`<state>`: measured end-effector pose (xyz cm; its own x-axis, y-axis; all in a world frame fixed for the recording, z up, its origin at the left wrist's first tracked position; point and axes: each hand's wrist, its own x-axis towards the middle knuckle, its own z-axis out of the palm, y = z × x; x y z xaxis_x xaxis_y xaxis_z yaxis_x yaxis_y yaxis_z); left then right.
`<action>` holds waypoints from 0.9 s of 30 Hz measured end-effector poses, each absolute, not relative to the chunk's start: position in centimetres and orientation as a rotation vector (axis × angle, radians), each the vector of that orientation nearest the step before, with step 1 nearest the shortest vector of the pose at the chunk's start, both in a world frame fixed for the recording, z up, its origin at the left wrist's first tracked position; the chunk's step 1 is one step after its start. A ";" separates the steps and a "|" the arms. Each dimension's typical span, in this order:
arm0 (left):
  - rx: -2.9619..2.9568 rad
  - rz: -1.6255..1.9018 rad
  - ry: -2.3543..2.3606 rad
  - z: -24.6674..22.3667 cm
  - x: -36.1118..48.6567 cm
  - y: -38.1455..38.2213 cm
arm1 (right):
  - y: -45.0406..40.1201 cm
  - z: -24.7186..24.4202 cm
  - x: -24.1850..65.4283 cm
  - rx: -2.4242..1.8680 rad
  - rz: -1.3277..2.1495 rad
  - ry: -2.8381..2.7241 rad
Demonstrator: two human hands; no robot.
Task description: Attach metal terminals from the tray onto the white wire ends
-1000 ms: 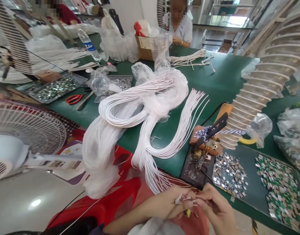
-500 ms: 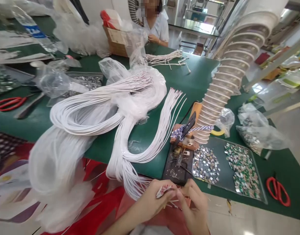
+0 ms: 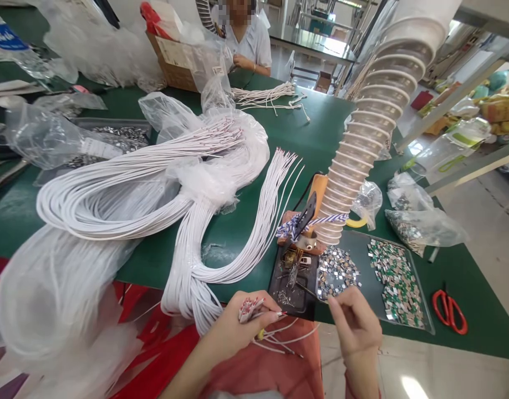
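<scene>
1. The left hand (image 3: pixel 238 327) is low at the front, above a soft red sheet (image 3: pixel 275 377). Its fingers (image 3: pixel 268 303) curl closed around a small bunch of thin white wires (image 3: pixel 250 309). The wire tips look red and silver. Some loose ends hang out below the hand.

2. The right hand (image 3: pixel 355 324) is up in the air, just beside a flat green tray (image 3: pixel 421 299). Its thumb and fingers stand a little apart. They hold nothing that I can see.

3. The small bunch is in the left hand, near the front edge of a green table (image 3: pixel 321 133). A big bundle of long white wires (image 3: pixel 188 260) lies in loops on the table, on a clear plastic bag (image 3: pixel 167 111).

4. The wires look light, soft and bendy. They may slip or tangle. The tips look easy to bend, so the best place to hold a bunch seems to be just behind them, with the fingers close together.

5. A dark tray (image 3: pixel 290 288) with tiny metal bits sits near the hands. The green tray holds small, shiny square pieces (image 3: pixel 396 282). Red-handled scissors (image 3: pixel 449 312) lie on the table. A white ribbed hose (image 3: pixel 362 138) rises beside the trays. Far away, another person (image 3: pixel 246 47) works at the table.
</scene>
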<state>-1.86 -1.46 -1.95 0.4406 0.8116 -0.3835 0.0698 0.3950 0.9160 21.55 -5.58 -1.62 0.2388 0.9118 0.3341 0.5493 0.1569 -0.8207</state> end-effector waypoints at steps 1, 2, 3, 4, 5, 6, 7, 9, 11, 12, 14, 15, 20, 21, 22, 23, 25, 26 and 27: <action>1.049 0.576 1.011 -2.1 -2.1 -1.4 | -4.9 -1.7 22.7 -1.604 0.428 -1.465; 1.039 0.556 1.001 -2.2 -2.2 -1.3 | -4.1 -1.8 23.8 -1.667 0.394 -1.511; 1.040 0.540 0.991 -2.2 -2.3 -1.2 | -3.3 -1.8 24.7 -1.746 0.374 -1.539; 1.052 0.535 0.983 -2.2 -2.4 -1.0 | -2.4 -1.9 25.4 -1.816 0.349 -1.553; 1.076 0.539 0.974 -2.2 -2.3 -0.8 | -1.6 -2.0 25.9 -1.868 0.336 -1.575; 1.104 0.550 0.963 -2.1 -2.3 -0.6 | -0.8 -2.1 26.2 -1.913 0.337 -1.599; 1.135 0.565 0.951 -2.0 -2.2 -0.4 | -0.1 -2.2 26.3 -1.943 0.341 -1.621; 1.180 0.610 0.929 -1.9 -2.1 -0.1 | 0.9 -2.4 26.0 -1.968 0.361 -1.661; 1.199 0.640 0.898 -2.0 -2.1 0.0 | 1.4 -2.7 25.6 -1.965 0.375 -1.678; 1.204 0.650 0.884 -2.0 -2.1 0.1 | 1.5 -2.9 25.4 -1.957 0.380 -1.681; 1.216 0.660 0.870 -2.2 -2.1 0.0 | 1.6 -3.0 25.2 -1.943 0.387 -1.684; 1.222 0.661 0.868 -2.3 -2.1 0.0 | 1.5 -3.1 25.2 -1.935 0.386 -1.682; 1.304 0.615 0.825 -2.4 -2.4 0.2 | 1.0 -3.1 25.6 -1.890 0.372 -1.670; 1.325 0.607 0.814 -2.4 -2.4 0.3 | 0.9 -3.1 25.7 -1.878 0.368 -1.667; 1.335 0.602 0.812 -2.4 -2.5 0.3 | 0.7 -3.1 25.8 -1.861 0.363 -1.660; 1.336 0.595 0.817 -2.3 -2.4 0.3 | 0.6 -3.1 25.9 -1.840 0.357 -1.646; 1.312 0.576 0.849 -2.2 -2.3 0.2 | 0.1 -2.9 26.1 -1.782 0.367 -1.597; 1.300 0.573 0.861 -2.2 -2.2 0.1 | -0.3 -2.8 26.2 -1.749 0.391 -1.564; 1.292 0.579 0.867 -2.1 -2.1 0.0 | -0.7 -2.5 26.2 -1.718 0.433 -1.529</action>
<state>-2.14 0.05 -2.15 0.5705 0.7899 -0.2248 0.0953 0.2082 0.9734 26.17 -0.70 -2.51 0.2178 0.9462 0.2392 0.6804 0.0285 -0.7323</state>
